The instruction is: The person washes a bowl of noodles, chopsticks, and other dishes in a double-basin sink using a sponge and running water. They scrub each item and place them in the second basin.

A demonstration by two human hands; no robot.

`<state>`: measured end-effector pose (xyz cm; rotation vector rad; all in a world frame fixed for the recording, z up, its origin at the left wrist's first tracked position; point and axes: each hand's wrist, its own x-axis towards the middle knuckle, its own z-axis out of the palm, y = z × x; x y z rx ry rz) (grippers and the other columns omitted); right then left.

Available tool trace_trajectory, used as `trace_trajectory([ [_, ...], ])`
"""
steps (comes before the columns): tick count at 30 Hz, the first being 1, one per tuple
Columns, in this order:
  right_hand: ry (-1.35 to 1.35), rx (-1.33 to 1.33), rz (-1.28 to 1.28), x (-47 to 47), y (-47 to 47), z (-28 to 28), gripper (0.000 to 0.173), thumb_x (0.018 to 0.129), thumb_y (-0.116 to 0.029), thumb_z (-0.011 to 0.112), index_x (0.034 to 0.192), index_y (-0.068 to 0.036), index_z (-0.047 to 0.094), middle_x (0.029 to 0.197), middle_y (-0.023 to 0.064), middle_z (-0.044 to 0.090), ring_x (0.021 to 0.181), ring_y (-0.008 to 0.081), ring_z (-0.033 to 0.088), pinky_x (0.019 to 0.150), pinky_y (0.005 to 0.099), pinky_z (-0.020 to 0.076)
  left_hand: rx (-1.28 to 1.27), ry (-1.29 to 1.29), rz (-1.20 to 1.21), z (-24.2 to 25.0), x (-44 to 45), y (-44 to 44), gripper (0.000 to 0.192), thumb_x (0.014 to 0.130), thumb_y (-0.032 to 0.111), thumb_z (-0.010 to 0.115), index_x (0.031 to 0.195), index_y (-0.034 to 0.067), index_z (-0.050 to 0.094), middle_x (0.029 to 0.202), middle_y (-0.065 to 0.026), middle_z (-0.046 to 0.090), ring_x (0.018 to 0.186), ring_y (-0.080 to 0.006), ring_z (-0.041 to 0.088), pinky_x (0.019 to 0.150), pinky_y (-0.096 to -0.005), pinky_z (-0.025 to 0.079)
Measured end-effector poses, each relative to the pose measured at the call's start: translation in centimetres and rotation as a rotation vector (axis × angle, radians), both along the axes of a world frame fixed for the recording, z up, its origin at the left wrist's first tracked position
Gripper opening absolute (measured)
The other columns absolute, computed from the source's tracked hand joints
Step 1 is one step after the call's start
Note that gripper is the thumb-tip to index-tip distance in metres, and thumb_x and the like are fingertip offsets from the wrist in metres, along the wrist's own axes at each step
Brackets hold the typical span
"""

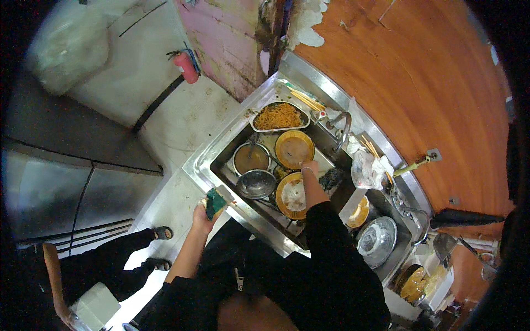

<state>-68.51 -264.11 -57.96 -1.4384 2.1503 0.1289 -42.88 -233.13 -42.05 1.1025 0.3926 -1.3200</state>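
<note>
My left hand [203, 219] is closed around a sponge with a green scouring face [215, 203], held over the front rim of a stainless-steel sink [244, 219]. At the near rim of a yellow bowl of cloudy liquid [294, 148], my right hand [309, 166] grips the edge, its fingers partly hidden. Just below sits a second yellow bowl with whitish suds [292, 196]. To their left are a steel pot of brown liquid [251, 160] and a steel bowl [257, 184]. A dark scouring pad [330, 178] lies right of my right hand.
A steel pan of shredded food [278, 116] rests at the far corner. A curved faucet [344, 130] and plastic bags [366, 167] line the back ledge. The second basin holds a round metal vessel [377, 242]. At left, another person carries a box [96, 306].
</note>
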Motion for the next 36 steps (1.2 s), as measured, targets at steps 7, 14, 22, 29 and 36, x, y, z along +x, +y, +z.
trace_trajectory([
  [7,-0.493,0.145,-0.499,-1.8,-0.2,0.5,0.029,0.075,-0.03,0.064,0.08,-0.002,0.062,0.09,0.0153,0.064,0.08,0.0251,0.063,0.068,0.0362,0.0508,0.018,0.07,-0.045,-0.9,-0.2,-1.2,0.038,0.091,0.029,0.029,0.114,0.007,0.05,0.112,-0.0127,0.055,0.097,-0.0309,0.056,0.087,-0.0412,0.045],
  [14,-0.318,-0.542,-0.484,-0.6,2.2,4.9,0.015,0.07,-0.008,0.058,0.085,-0.005,0.058,0.067,0.0126,0.058,0.059,0.0287,0.057,0.058,0.0391,0.0451,-0.029,0.144,-0.141,-1.3,-1.1,-3.4,0.034,0.089,0.023,0.035,0.11,0.002,0.049,0.107,-0.0196,0.055,0.092,-0.0352,0.057,0.08,-0.0448,0.048],
  [22,-0.707,-0.853,-0.188,-2.6,9.3,14.2,0.036,0.072,0.006,0.055,0.106,-0.003,0.051,0.101,0.013,0.051,0.092,0.0283,0.051,0.081,0.0374,0.0417,-0.057,-1.207,-0.685,0.7,-9.1,-13.7,0.021,0.081,0.016,0.043,0.093,0.001,0.053,0.084,-0.0099,0.057,0.073,-0.024,0.057,0.061,-0.0368,0.047],
  [29,-1.741,-0.482,-0.78,-7.2,17.4,14.9,0.038,0.089,-0.03,0.046,0.12,-0.006,0.044,0.118,0.0083,0.05,0.103,0.0274,0.05,0.086,0.0427,0.0417,-0.751,-1.524,-1.445,-1.8,-20.5,-17.1,0.024,0.078,0.021,0.05,0.091,0.002,0.057,0.091,-0.0167,0.059,0.084,-0.0341,0.057,0.073,-0.0431,0.045],
  [36,-1.924,-0.185,-1.14,-11.6,20.4,13.4,0.04,0.086,-0.028,0.05,0.119,-0.005,0.045,0.116,0.0094,0.052,0.102,0.0283,0.051,0.084,0.0435,0.0438,-0.951,-1.918,-1.798,-1.3,-24.7,-17.2,0.031,0.077,0.016,0.049,0.101,-0.002,0.056,0.086,-0.0173,0.063,0.077,-0.0335,0.062,0.066,-0.044,0.049],
])
